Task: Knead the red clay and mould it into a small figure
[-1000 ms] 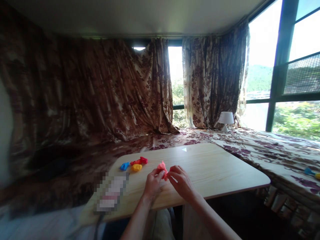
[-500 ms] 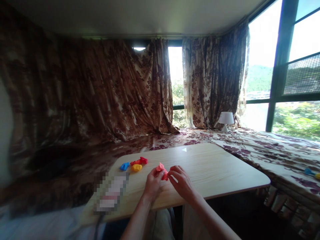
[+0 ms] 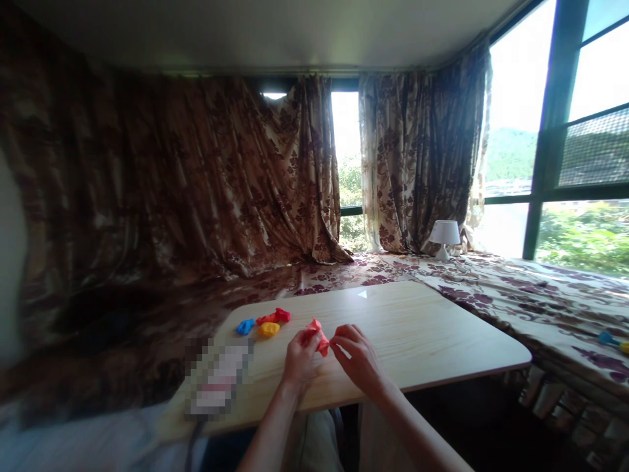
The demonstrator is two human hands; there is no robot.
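Above the pale wooden table, a crumpled coral-red piece that looks like paper is pinched between the thumb and fingers of my left hand. One part of it stands up past the fingertips and another sticks out to the right. My right hand has its thumb and fingertips pressed together at that right edge. Farther left on the table lie a blue crumpled piece, a yellow one and a red one, close together.
A blurred-out flat object lies at the left side of the table. Beyond the table spreads flowered cloth, with a white lamp on it. Blue and yellow items sit at the far right.
The coral-red piece has tilted slightly and sits a little more to the left in my left fingers. Both hands have barely moved.
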